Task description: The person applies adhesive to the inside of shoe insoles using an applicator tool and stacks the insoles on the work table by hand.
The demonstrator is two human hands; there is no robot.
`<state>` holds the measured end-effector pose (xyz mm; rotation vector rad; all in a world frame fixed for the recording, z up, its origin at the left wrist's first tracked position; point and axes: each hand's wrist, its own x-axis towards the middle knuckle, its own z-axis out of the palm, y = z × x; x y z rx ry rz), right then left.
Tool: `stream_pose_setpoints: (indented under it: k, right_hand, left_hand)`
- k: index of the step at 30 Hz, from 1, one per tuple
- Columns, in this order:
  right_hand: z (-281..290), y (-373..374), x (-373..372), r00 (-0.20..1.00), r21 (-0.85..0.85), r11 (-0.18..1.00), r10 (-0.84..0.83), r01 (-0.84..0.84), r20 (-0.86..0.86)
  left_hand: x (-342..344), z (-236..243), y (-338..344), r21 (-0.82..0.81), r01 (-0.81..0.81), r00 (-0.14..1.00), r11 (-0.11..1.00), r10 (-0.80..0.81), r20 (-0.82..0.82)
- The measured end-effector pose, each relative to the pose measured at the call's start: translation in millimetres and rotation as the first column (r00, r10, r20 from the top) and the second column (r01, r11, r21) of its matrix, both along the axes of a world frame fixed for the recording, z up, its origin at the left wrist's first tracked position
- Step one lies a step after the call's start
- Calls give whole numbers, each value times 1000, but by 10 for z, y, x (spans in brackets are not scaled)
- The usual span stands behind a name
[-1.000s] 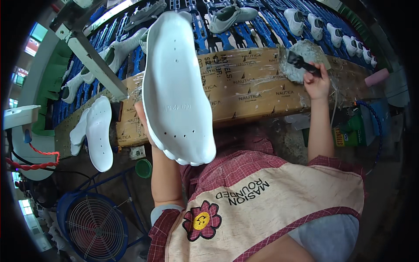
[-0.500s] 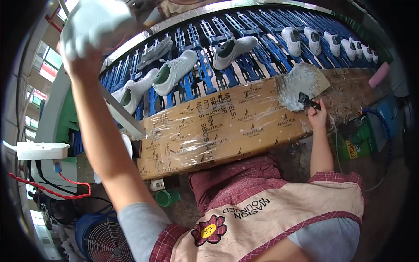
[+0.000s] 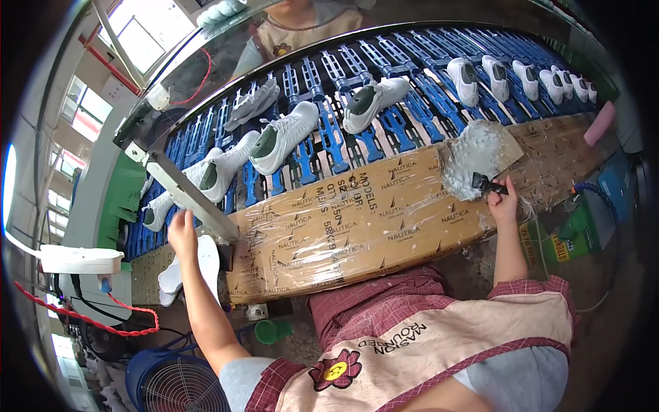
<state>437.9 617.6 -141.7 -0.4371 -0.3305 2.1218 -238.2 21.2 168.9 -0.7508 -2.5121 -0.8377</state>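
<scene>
My left hand point(image 3: 182, 233) is beside the grey metal post point(image 3: 182, 182), its fingers curled together; whatever they may hold is hidden. Just below it lie white insoles point(image 3: 209, 266). White lace-up shoes, one nearest the post point(image 3: 218, 180) and another farther along point(image 3: 285, 137), rest on the blue slatted rack point(image 3: 331, 141). On the right, my right hand point(image 3: 503, 201) is closed around a small black-handled tool point(image 3: 489, 184), whose working end I cannot make out. It sits against a whitish, crusted lump point(image 3: 473, 154) on the cardboard-topped bench point(image 3: 384, 220).
More white shoes point(image 3: 525, 81) line the rack at far right. A pink roll point(image 3: 599, 123) lies at the bench's right end. Lower left are a power strip point(image 3: 81, 259), red cord, blue fan point(image 3: 182, 384) and green cup point(image 3: 268, 332). A white object point(image 3: 221, 12) sits up high.
My left hand has come down from the upper left, where it was raised at a blurred white object, to beside the post. My right hand keeps its grip with little movement.
</scene>
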Motion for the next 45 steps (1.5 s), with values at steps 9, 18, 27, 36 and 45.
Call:
stream_pose_setpoints:
  k: [9, 18, 27, 36, 45]
  right_hand:
    - [121, -517, 128, 997, 74, 995, -74, 72, 29]
    - [20, -658, 290, 996, 111, 991, -80, 77, 25]
    - [999, -1179, -507, 990, 281, 951, -139, 127, 21]
    - [958, -1690, -1074, 997, 294, 956, 41, -22, -59]
    - [393, -1685, -977, 990, 198, 979, -80, 55, 118]
  left_hand:
    - [-811, -1385, -2461, -644, -360, 734, 675, 631, 251]
    - [-822, -1506, -3371, -172, -99, 597, 980, 197, 778]
    - [1056, -1447, -1370, 533, -471, 247, 703, -475, 845]
    - [2523, -2891, 27, 581, -792, -129, 186, -982, 139]
    - [3074, -2513, 167, 646, -739, -332, 188, -937, -107]
